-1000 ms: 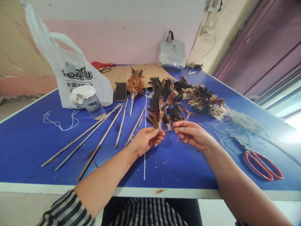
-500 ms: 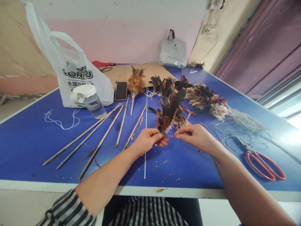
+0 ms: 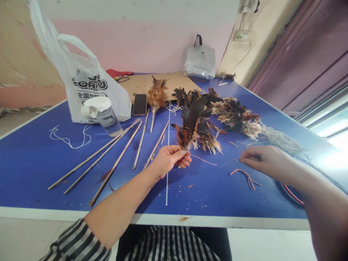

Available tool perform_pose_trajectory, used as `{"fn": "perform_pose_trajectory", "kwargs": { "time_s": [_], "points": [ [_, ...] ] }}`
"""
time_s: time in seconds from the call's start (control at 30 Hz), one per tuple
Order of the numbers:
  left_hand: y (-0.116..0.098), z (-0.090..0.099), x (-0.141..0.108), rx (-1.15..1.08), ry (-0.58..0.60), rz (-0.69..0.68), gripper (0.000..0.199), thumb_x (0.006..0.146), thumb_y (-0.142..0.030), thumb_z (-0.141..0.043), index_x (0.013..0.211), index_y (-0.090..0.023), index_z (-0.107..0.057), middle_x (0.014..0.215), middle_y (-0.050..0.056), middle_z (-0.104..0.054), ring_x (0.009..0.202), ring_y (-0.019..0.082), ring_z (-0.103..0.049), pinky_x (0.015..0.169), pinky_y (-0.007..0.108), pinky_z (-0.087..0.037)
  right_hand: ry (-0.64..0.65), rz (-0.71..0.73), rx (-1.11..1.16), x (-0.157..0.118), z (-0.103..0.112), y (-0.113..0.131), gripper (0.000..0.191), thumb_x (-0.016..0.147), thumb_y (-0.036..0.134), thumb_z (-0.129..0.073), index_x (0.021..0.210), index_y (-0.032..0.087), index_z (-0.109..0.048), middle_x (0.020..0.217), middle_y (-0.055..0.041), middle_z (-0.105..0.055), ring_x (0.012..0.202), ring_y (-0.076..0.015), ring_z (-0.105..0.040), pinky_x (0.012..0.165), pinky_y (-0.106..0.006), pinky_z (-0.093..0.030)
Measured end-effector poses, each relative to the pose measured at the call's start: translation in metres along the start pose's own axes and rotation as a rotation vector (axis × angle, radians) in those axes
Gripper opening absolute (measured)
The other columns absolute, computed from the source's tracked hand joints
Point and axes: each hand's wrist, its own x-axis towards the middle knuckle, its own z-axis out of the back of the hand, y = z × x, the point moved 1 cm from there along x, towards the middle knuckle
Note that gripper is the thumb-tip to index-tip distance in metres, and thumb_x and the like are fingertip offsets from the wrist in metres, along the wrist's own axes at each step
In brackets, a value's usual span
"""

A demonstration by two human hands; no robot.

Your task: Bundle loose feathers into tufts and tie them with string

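My left hand (image 3: 175, 157) pinches the base of a bundle of dark brown and orange feathers (image 3: 190, 121), which stands tips up above the table. A thin reddish thread (image 3: 204, 160) trails rightward from that hand. My right hand (image 3: 262, 160) is out to the right, slightly blurred, with thumb and fingers pinched together. A faint length of thread runs into its fingertips. Below it a twisted reddish cord (image 3: 246, 176) lies on the table. The red-handled scissors (image 3: 292, 194) are mostly hidden behind my right forearm.
Several thin sticks (image 3: 116, 163) lie at left, near a lidded plastic cup (image 3: 104, 116) and a white bag (image 3: 78, 76). Behind are a phone (image 3: 140, 104), a feather duster (image 3: 157, 96) and a silver bag (image 3: 199, 59). Feather bundles (image 3: 236, 114) and tangled string (image 3: 282, 139) lie at right.
My right hand has moved right, away from my left hand, with the thread stretching out between them. The twisted cord now shows, and my forearm covers most of the scissors.
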Motion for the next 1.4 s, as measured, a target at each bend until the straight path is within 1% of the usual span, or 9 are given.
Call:
{"fn": "perform_pose_trajectory", "kwargs": {
  "time_s": [0.03,0.1,0.2,0.37,0.47,0.6,0.73,0.87,1.4],
  "points": [
    [0.0,0.0,0.0,-0.02,-0.001,0.01,0.022,0.073,-0.032,-0.065,0.076,-0.01,-0.064,0.069,0.006,-0.067,0.056,0.01,-0.061,0.055,0.022,-0.046,0.066,-0.049,-0.082,-0.001,0.0,-0.012,0.015,0.07,0.034,-0.059,0.064,0.024,-0.068,0.063,-0.0028,-0.065,0.057,-0.0192,-0.059,0.055,-0.032,-0.046],
    [0.001,0.001,0.0,-0.054,0.003,0.04,0.022,0.074,-0.032,-0.065,0.077,-0.01,-0.064,0.071,0.006,-0.067,0.057,0.01,-0.061,0.055,0.021,-0.046,0.02,-0.129,-0.23,-0.001,0.002,-0.022,0.015,0.064,0.034,-0.064,0.072,0.023,-0.07,0.08,-0.0085,-0.068,0.07,-0.0264,-0.062,0.062,-0.039,-0.048],
    [0.002,-0.001,0.0,-0.082,0.021,0.077,0.023,0.073,-0.032,-0.066,0.079,-0.009,-0.065,0.07,0.006,-0.067,0.056,0.009,-0.06,0.054,0.02,-0.045,-0.166,-0.051,-0.119,0.0,0.004,0.008,0.036,0.065,0.038,-0.064,0.096,0.02,-0.068,0.114,-0.014,-0.059,0.091,-0.0298,-0.06,0.073,-0.043,-0.049],
    [0.0,0.0,0.0,-0.13,0.056,0.06,0.024,0.072,-0.031,-0.067,0.079,-0.008,-0.065,0.07,0.006,-0.067,0.055,0.008,-0.061,0.053,0.017,-0.045,0.316,-0.075,0.743,0.015,-0.019,0.104,0.056,0.072,0.04,-0.062,0.123,0.019,-0.05,0.08,-0.006,-0.067,0.061,-0.0158,-0.061,0.056,-0.031,-0.052],
    [-0.002,0.005,0.002,-0.159,0.052,0.05,0.024,0.072,-0.031,-0.068,0.079,-0.008,-0.065,0.07,0.006,-0.066,0.057,0.008,-0.061,0.052,0.016,-0.046,0.501,-0.054,0.986,0.033,-0.038,0.123,0.053,0.07,0.038,-0.066,0.118,0.019,-0.052,0.084,-0.0052,-0.066,0.06,-0.0134,-0.061,0.049,-0.026,-0.05],
    [-0.003,0.01,0.005,-0.189,0.021,0.095,0.021,0.072,-0.027,-0.068,0.08,-0.008,-0.065,0.073,0.007,-0.068,0.06,0.01,-0.063,0.052,0.016,-0.048,0.452,-0.055,0.932,0.057,-0.043,0.112,0.028,0.071,0.04,-0.064,0.08,0.014,-0.062,0.059,0.0013,-0.057,0.046,-0.0062,-0.049,0.043,-0.019,-0.04],
    [-0.008,0.013,0.006,-0.195,-0.09,0.133,0.015,0.074,-0.021,-0.066,0.079,-0.008,-0.066,0.099,0.013,-0.067,0.07,0.012,-0.066,0.054,0.016,-0.05,0.329,0.011,0.768,0.072,-0.031,0.109,0.023,0.072,0.037,-0.061,0.074,0.014,-0.063,0.053,0.0036,-0.052,0.043,-0.0053,-0.042,0.042,-0.019,-0.033],
    [-0.018,0.02,0.007,-0.174,-0.222,0.1,0.009,0.076,-0.017,-0.063,0.079,-0.009,-0.066,0.11,0.013,-0.064,0.062,0.008,-0.063,0.047,0.013,-0.048,0.233,0.11,0.583,0.078,-0.031,0.115,0.021,0.072,0.034,-0.058,0.069,0.015,-0.065,0.055,0.0021,-0.055,0.048,-0.0074,-0.044,0.046,-0.021,-0.033],
    [0.001,0.009,0.006,-0.151,-0.058,0.303,0.015,0.079,-0.018,-0.061,0.078,-0.004,-0.066,0.077,0.014,-0.069,0.064,0.013,-0.067,0.055,0.016,-0.05,0.136,0.269,0.484,0.066,-0.048,0.123,0.016,0.074,0.024,-0.052,0.074,0.017,-0.067,0.065,0.0012,-0.063,0.058,-0.0093,-0.053,0.056,-0.02,-0.039]
  ]
}}
